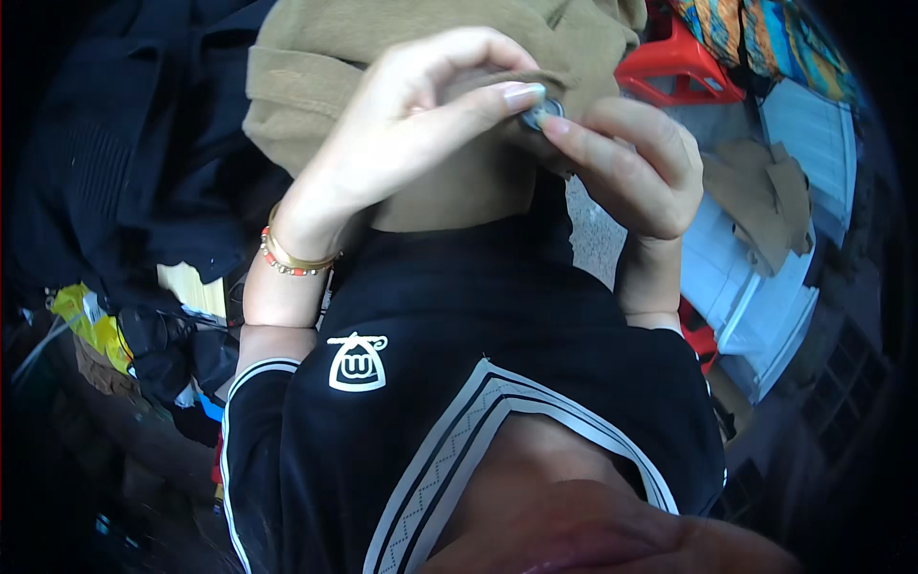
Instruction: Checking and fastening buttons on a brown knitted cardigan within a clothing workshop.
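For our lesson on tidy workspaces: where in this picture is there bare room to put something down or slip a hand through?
One bare patch: the grey speckled floor between the black shirt and the right hand. Elsewhere it is crowded: khaki garment above the left hand, dark clothes on the left, white panels, cardboard pieces and red stool on the right.

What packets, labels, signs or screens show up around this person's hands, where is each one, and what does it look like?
Crumpled yellow plastic packet: far left, low among dark clutter; bright yellow with a small white patch.
White emblem on the black shirt: centre, below the left hand; a white outlined bell-like shape.
Flat brown cardboard pieces: right, beyond the right hand, lying on pale blue-white sheets; plain, unprinted.
No signs or screens in view.
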A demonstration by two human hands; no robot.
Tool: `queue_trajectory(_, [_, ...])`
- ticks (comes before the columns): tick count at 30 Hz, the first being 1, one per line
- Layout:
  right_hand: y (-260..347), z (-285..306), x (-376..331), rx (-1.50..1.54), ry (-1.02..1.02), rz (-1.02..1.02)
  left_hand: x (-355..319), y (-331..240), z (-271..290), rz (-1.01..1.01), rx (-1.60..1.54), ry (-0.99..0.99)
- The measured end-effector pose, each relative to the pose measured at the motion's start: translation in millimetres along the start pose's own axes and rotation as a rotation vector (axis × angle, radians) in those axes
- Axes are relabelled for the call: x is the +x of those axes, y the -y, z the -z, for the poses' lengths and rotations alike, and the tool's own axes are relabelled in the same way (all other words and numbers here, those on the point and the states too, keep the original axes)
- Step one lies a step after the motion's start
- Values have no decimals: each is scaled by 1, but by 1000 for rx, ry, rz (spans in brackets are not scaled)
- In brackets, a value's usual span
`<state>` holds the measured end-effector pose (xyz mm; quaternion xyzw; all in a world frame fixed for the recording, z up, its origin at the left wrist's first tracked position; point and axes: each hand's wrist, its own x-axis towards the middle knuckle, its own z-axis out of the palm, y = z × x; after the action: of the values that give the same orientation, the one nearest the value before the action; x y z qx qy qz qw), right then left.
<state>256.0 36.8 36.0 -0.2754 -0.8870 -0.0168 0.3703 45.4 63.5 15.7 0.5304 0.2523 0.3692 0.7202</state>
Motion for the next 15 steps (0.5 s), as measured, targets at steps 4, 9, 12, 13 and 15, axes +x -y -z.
queue_trajectory(4, [-5,-9,7,15,-92,-135,4,1,10,-162,364,-37])
queue_trajectory(9, [-22,-21,13,86,-170,-149,10,12,14,-303,533,-145])
queue_trajectory(12, [-29,-23,14,189,-154,-158,12,14,15,-454,653,-150])
queue_trajectory(13, [-31,-24,15,245,-158,-178,12,14,15,-453,649,-147])
queue_trajectory(15, [-33,-26,15,208,-115,-175,13,14,13,-301,570,-200])
